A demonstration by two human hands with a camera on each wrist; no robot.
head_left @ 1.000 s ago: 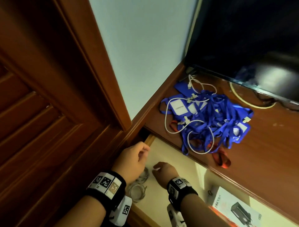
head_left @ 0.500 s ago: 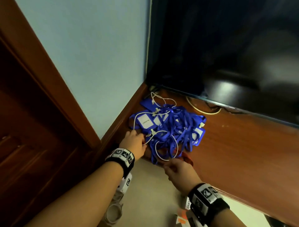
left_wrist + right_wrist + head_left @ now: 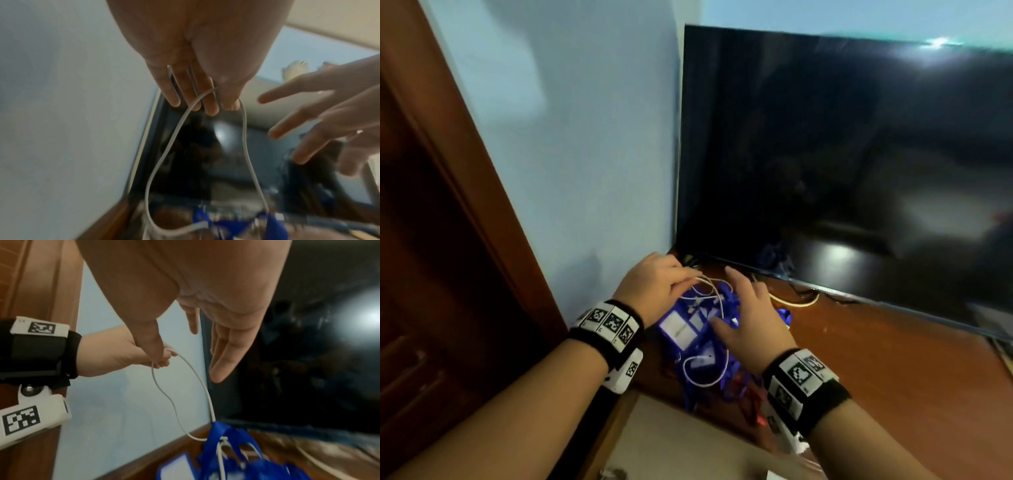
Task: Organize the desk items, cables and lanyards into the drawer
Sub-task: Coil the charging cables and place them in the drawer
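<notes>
A tangled pile of blue lanyards (image 3: pixel 698 346) with white badge cards lies on the wooden desk (image 3: pixel 893 383), in the corner by the wall. My left hand (image 3: pixel 683 279) pinches a loop of white cable (image 3: pixel 710 286) and holds it up from the pile. In the left wrist view the cable (image 3: pixel 164 154) hangs from my curled fingers (image 3: pixel 185 99) down to the lanyards (image 3: pixel 226 227). My right hand (image 3: pixel 739 301) hovers over the pile, fingers spread and holding nothing. In the right wrist view its fingers (image 3: pixel 222 356) are straight beside the cable (image 3: pixel 197 378).
A large dark monitor (image 3: pixel 842 154) stands right behind the pile. A yellowish cable (image 3: pixel 798 301) runs under its lower edge. The open drawer (image 3: pixel 671 445) is below the desk's front edge. A wooden door frame (image 3: pixel 465 205) rises on the left.
Both hands rose from the drawer to the pile on the desk. My left hand took hold of the white cable and lifted a loop; my right hand opened over the lanyards.
</notes>
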